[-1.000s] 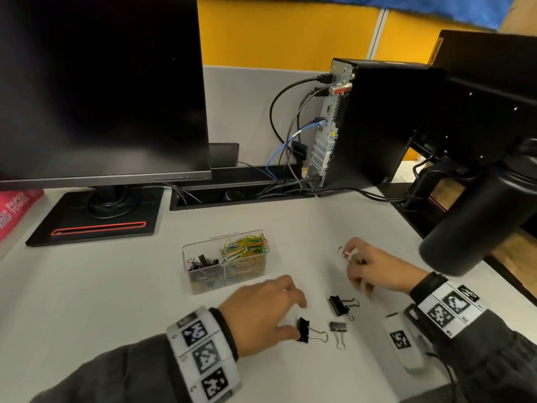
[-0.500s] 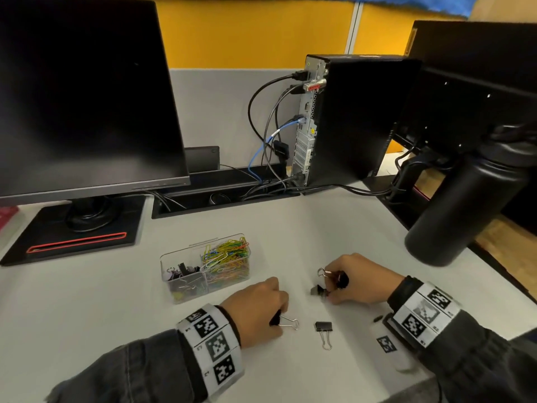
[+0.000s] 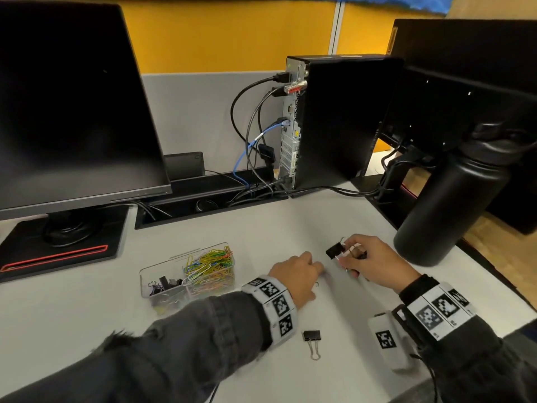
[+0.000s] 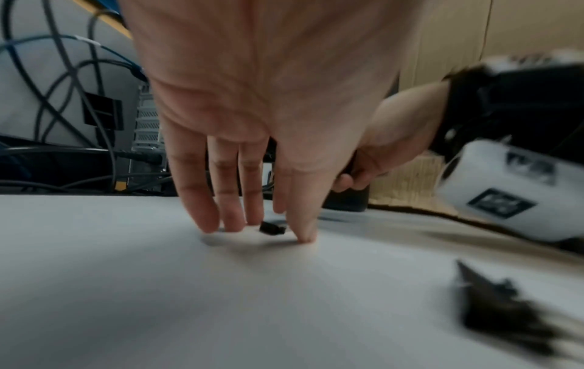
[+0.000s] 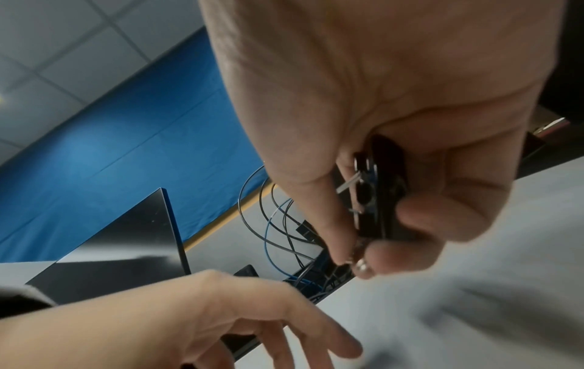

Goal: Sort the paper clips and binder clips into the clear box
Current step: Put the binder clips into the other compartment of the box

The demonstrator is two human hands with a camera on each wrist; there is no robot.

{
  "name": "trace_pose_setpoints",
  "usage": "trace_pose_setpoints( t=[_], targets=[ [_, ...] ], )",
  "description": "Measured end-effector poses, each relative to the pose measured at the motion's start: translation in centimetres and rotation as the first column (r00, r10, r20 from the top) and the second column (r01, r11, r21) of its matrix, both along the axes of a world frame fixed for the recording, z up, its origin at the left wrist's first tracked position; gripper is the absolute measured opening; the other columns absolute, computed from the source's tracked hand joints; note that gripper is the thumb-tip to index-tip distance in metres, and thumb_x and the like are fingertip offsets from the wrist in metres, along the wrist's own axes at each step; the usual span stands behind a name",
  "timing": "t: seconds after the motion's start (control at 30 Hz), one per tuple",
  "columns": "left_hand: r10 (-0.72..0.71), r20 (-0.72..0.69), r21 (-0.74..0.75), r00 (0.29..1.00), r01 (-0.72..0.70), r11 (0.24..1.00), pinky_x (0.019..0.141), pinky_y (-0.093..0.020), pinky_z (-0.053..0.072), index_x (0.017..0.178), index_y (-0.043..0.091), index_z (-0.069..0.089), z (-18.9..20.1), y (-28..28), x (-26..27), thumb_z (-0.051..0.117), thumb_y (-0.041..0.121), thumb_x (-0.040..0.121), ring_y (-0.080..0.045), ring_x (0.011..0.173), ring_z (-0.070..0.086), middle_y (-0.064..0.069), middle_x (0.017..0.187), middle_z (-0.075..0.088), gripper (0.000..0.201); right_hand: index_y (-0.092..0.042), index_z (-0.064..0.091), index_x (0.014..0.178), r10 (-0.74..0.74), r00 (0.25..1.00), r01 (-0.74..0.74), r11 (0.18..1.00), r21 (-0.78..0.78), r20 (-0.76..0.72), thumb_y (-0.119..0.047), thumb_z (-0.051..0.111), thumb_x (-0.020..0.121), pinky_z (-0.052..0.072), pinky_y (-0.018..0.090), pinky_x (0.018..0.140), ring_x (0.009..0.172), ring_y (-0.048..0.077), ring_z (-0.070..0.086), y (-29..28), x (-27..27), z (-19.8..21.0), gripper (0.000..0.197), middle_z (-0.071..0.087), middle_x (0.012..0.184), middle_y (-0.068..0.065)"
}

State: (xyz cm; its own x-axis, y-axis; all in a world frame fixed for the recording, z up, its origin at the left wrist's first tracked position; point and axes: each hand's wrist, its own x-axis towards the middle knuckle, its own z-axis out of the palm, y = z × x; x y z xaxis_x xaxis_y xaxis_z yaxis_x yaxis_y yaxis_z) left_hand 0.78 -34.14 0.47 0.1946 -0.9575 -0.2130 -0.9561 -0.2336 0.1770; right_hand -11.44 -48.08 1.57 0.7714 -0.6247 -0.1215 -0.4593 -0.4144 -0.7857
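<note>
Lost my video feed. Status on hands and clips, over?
Right hand grips black binder clip. Left hand open, fingertips on desk by a small clip. One binder clip loose near left wrist. Clear box unobstructed.

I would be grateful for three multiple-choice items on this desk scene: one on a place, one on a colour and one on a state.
1. Where in the clear plastic two-compartment box do the multicoloured wire paper clips lie?
A. left compartment
B. right compartment
C. both compartments

2. What colour is the tall cylindrical bottle?
A. red
B. white
C. black

3. What is the right hand doing?
A. lying flat and empty
B. holding a black metal binder clip
C. holding a pen

Key: 1 B, the coloured heap fills the right side, with dark clips on the left; 2 C, its whole body is black; 3 B, the fingers curl round the clip.
</note>
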Motion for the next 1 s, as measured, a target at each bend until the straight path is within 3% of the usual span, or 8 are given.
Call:
trace_pose_setpoints(
  t=[0.17, 0.27, 0.37, 0.47, 0.6, 0.7, 0.87, 1.0],
  targets=[
    [0.004, 0.014, 0.012, 1.000, -0.004, 1.000, 0.082, -0.039, 0.047, 0.108, 0.003, 0.063, -0.1, -1.5, 0.2, 0.055, 0.003, 0.089, -0.036, 0.103, 0.057, -0.016, 0.116, 0.054, 0.020, -0.016, 0.060, 0.105, 0.066, 0.998, -0.064, 0.993, 0.098, -0.023, -0.011, 0.062, 0.088, 0.050, 0.024, 0.051, 0.055, 0.012, 0.061, 0.5, 0.0, -0.2, 0.018, 0.063, 0.068, 0.005],
    [0.012, -0.072, -0.028, 0.997, -0.014, 1.000, 0.078, -0.036, 0.048, 0.095, 0.006, 0.065, -0.3, -0.1, 0.5, 0.058, 0.000, 0.085, -0.033, 0.096, 0.058, -0.012, 0.109, 0.054, 0.014, -0.017, 0.057, 0.110, 0.089, 0.996, -0.090, 0.984, 0.155, 0.015, -0.012, 0.060, 0.090, 0.055, 0.031, 0.058, 0.067, 0.028, 0.065, 0.9, 0.4, -0.1, 0.021, 0.066, 0.077, 0.013],
    [0.017, -0.200, -0.172, 0.980, -0.052, 0.984, 0.075, -0.032, 0.047, 0.088, 0.011, 0.063, 1.1, 3.0, 1.1, 0.059, -0.002, 0.080, -0.027, 0.088, 0.058, -0.001, 0.094, 0.048, 0.016, -0.014, 0.059, 0.109, 0.107, 0.991, -0.121, 0.973, 0.198, 0.079, -0.009, 0.059, 0.090, 0.055, 0.032, 0.059, 0.071, 0.026, 0.066, 1.7, 0.6, 0.2, 0.020, 0.064, 0.081, 0.014],
    [0.064, -0.276, -0.374, 0.959, -0.168, 0.912, 0.072, -0.021, 0.045, 0.082, 0.016, 0.063, 3.9, 7.9, 3.2, 0.064, 0.000, 0.076, -0.015, 0.078, 0.058, 0.004, 0.088, 0.052, 0.017, -0.013, 0.063, 0.106, 0.136, 0.983, -0.161, 0.962, 0.220, 0.126, -0.007, 0.061, 0.089, 0.056, 0.031, 0.060, 0.070, 0.023, 0.066, 2.7, 0.7, 1.0, 0.019, 0.065, 0.082, 0.014],
    [0.278, -0.188, -0.576, 0.942, -0.335, 0.746, 0.066, -0.015, 0.045, 0.071, 0.020, 0.065, 6.7, 15.5, 8.1, 0.073, 0.001, 0.070, -0.005, 0.066, 0.059, 0.007, 0.076, 0.058, 0.021, -0.018, 0.068, 0.102, 0.258, 0.949, -0.287, 0.945, 0.159, 0.178, -0.008, 0.063, 0.087, 0.055, 0.025, 0.062, 0.065, 0.017, 0.065, 5.4, 2.0, 3.3, 0.019, 0.068, 0.076, 0.009],
    [0.434, -0.152, -0.515, 0.888, -0.446, 0.732, 0.066, -0.012, 0.047, 0.075, 0.020, 0.068, 6.6, 18.9, 10.6, 0.075, 0.003, 0.075, 0.000, 0.066, 0.061, 0.009, 0.078, 0.061, 0.018, -0.021, 0.070, 0.100, 0.388, 0.896, -0.409, 0.911, 0.059, 0.216, -0.009, 0.065, 0.086, 0.053, 0.021, 0.060, 0.063, 0.010, 0.062, 8.3, 4.4, 5.1, 0.019, 0.069, 0.076, 0.007],
    [0.454, -0.096, -0.462, 0.886, -0.444, 0.768, 0.061, -0.005, 0.041, 0.081, 0.026, 0.067, 4.6, 20.7, 11.4, 0.071, 0.003, 0.075, 0.002, 0.069, 0.060, 0.013, 0.079, 0.062, 0.024, -0.020, 0.067, 0.087, 0.510, 0.827, -0.481, 0.860, -0.172, 0.237, -0.013, 0.070, 0.081, 0.050, 0.019, 0.063, 0.067, 0.007, 0.064, 12.0, 9.8, 6.2, 0.009, 0.071, 0.074, -0.002],
    [0.480, -0.096, -0.394, 0.872, -0.476, 0.786, 0.072, -0.015, 0.047, 0.096, 0.035, 0.065, 4.0, 21.6, 11.0, 0.069, 0.025, 0.083, 0.003, 0.079, 0.054, 0.020, 0.090, 0.061, 0.017, -0.018, 0.066, 0.082, 0.535, 0.804, -0.481, 0.842, -0.245, 0.259, -0.015, 0.073, 0.078, 0.054, 0.025, 0.070, 0.069, 0.008, 0.065, 14.6, 13.0, 6.2, 0.008, 0.071, 0.073, -0.002]
  ],
)
